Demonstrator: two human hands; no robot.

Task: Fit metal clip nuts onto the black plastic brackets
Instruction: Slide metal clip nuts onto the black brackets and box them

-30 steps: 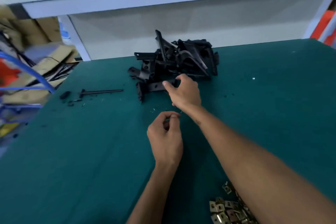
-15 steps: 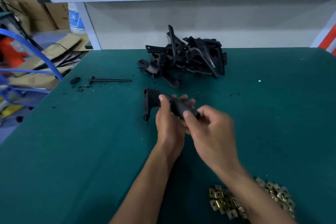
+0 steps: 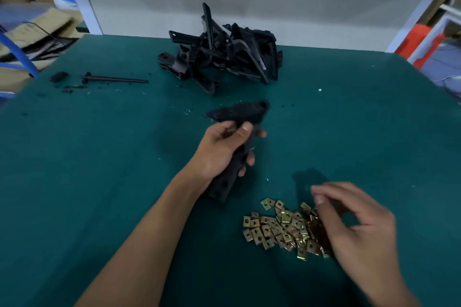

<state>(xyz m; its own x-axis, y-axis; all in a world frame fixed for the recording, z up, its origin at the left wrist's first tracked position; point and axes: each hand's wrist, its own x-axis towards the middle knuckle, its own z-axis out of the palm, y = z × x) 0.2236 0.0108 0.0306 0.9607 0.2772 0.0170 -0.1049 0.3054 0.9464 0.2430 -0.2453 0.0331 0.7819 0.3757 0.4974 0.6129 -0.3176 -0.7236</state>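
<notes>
The black plastic bracket (image 3: 237,142) is now being held by the left hand (image 3: 219,149) alone, above the middle of the green worktop (image 3: 99,157). Half a second earlier both hands were meeting on it; the right hand (image 3: 354,229) has since let go and moved toward the near right part of the worktop, over the pile of metal clip nuts (image 3: 282,227).

The left hand is gripping the bracket around its long shank: the thumb (image 3: 245,129) is lying across the top, and the other fingers are curling around from the far side. The bracket's wider head is pointing toward the far edge, and its lower end is projecting past the wrist toward the near edge.

The right hand is hovering at the right side of the clip nut pile, with its fingers (image 3: 321,194) loosely bent and spread apart. It is blurred, and whether its fingertips are touching or pinching a clip nut cannot be determined.

The heap of remaining brackets (image 3: 222,52) is lying at the far edge of the worktop, unchanged. A thin black rod (image 3: 117,80) is lying near the far left corner.
</notes>
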